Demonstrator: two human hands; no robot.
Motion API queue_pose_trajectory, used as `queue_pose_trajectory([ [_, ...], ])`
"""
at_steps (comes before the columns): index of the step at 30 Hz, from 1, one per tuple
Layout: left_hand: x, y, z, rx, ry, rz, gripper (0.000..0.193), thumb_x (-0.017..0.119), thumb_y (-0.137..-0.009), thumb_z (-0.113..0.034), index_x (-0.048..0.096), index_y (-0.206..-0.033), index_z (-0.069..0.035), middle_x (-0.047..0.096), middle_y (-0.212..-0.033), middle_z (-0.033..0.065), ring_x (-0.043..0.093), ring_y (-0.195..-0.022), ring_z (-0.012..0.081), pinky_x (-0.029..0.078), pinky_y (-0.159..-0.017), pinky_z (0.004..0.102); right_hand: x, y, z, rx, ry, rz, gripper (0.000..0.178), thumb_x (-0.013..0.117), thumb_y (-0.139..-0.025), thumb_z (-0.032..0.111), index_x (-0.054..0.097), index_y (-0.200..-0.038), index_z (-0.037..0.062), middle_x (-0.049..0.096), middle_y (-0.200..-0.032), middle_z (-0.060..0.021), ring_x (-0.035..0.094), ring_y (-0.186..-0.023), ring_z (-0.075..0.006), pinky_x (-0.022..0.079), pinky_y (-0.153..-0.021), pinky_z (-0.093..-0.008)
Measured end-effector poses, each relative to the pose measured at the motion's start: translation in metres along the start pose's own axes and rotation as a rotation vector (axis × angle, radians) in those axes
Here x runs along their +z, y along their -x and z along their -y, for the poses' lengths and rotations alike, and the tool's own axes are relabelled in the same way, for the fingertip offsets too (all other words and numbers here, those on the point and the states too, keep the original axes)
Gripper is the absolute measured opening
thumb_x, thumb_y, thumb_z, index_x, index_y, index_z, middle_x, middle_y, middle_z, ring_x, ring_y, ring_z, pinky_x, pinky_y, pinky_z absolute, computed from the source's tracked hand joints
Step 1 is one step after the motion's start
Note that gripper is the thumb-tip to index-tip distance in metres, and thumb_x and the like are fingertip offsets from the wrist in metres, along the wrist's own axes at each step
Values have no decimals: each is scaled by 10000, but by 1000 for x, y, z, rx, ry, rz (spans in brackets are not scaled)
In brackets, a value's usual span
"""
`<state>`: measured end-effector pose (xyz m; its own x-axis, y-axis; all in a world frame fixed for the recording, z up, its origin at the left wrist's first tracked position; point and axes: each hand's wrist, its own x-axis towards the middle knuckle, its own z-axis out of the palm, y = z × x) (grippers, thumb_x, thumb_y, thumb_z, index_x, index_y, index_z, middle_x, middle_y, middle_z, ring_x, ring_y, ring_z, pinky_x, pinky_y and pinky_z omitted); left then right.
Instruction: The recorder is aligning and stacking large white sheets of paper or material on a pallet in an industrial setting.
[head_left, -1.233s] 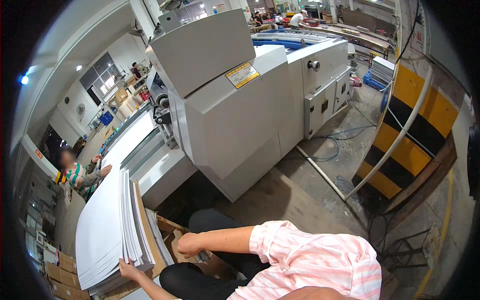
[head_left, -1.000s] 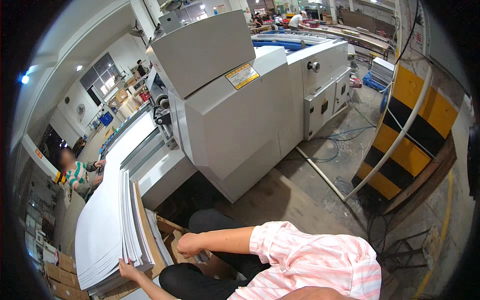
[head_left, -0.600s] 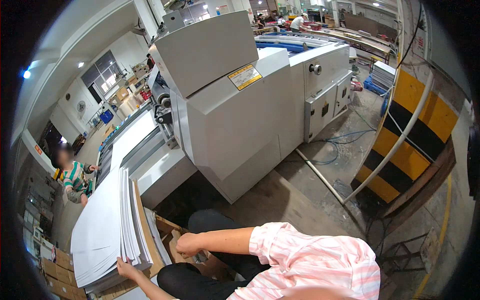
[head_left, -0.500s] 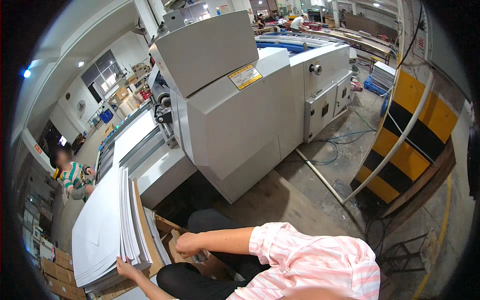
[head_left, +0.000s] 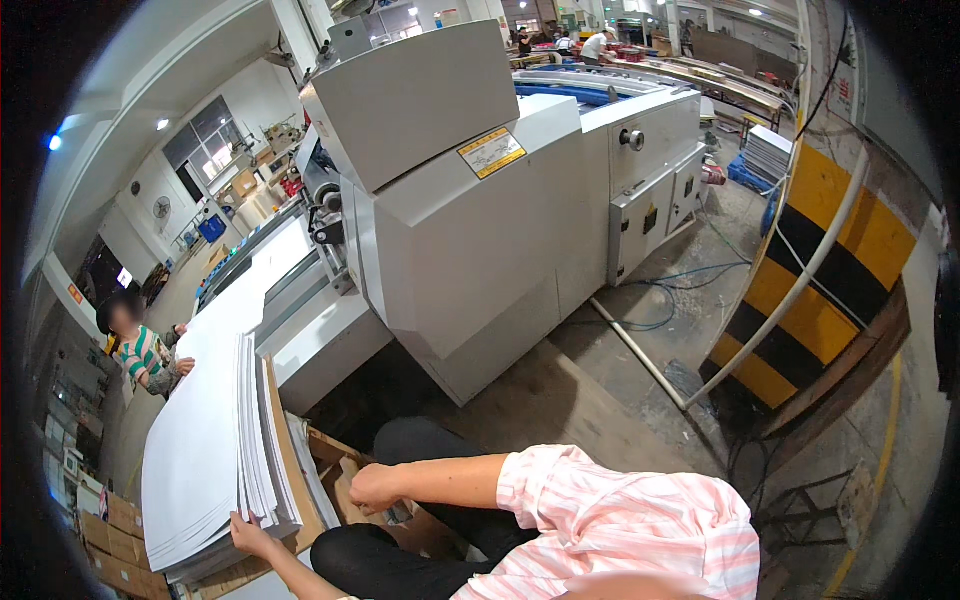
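Fingers: L hand (head_left: 252,536) curled on lower edge of paper stack (head_left: 205,455), R hand (head_left: 375,488) closed on sth in box (head_left: 335,470), can't tell what | stack upright on edge, L of knees | step: steadying sheets | next: firm two-hand grip | gray machine (head_left: 470,200) behind

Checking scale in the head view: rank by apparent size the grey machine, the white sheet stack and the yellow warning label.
1. Grey machine
2. White sheet stack, though it lies nearer the camera
3. Yellow warning label
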<state>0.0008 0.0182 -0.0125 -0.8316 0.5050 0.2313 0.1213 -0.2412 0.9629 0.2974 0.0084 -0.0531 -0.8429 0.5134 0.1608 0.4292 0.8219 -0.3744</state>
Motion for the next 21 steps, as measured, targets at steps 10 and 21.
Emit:
queue_pose_trajectory([
  [10, -4, -4, 3, 0, -16, 20, 328, 523, -865, -227, 569, -944, 87, 581, -963, 120, 555, -775, 194, 515, -623, 257, -1, 1, 2, 0, -7, -4, 243, 594, -706, 262, 651, -785, 40, 621, -747, -176, 597, -748, -353, 472, -650, -443],
  [21, -5, -8, 7, -4, -3, 24, 341, 540, -856, -242, 562, -944, 87, 585, -954, 127, 556, -746, 197, 508, -598, 248, 2, 1, 2, 13, -7, 0, 236, 589, -691, 248, 658, -781, 40, 620, -732, -182, 600, -733, -351, 475, -639, -444],
])
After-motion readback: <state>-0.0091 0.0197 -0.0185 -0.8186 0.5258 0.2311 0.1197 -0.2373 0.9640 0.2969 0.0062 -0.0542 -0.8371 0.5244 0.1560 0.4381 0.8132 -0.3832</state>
